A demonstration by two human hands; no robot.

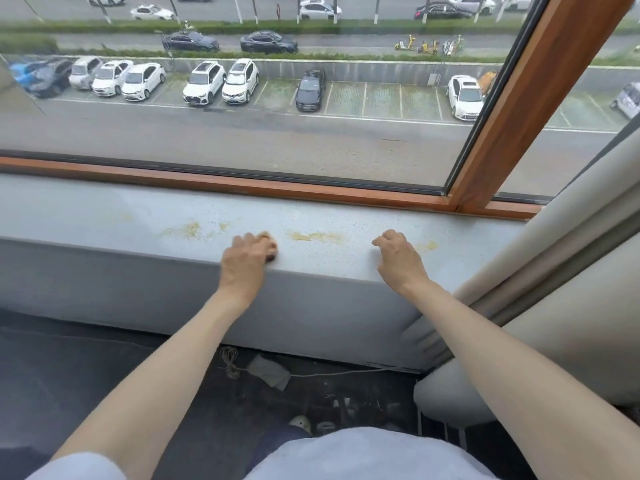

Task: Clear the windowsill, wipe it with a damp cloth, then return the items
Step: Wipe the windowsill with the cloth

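Note:
A pale grey windowsill (pixel 138 220) runs across the view below a wood-framed window. Yellowish crumbly smears (pixel 317 236) lie along its middle, with more at the left (pixel 188 230) and a small patch at the right (pixel 429 244). My left hand (pixel 247 259) rests on the sill near its front edge, fingers curled over a small brownish object (pixel 272 249) that is mostly hidden. My right hand (pixel 398 254) rests on the sill to the right, fingers loosely curled, holding nothing.
A beige curtain (pixel 571 237) hangs down the right side to the floor. On the dark floor below the sill lie a grey cloth (pixel 270 370), a coil of twine (pixel 229 362) and a white cable (pixel 346 373). The wooden window frame (pixel 242 183) borders the sill's back.

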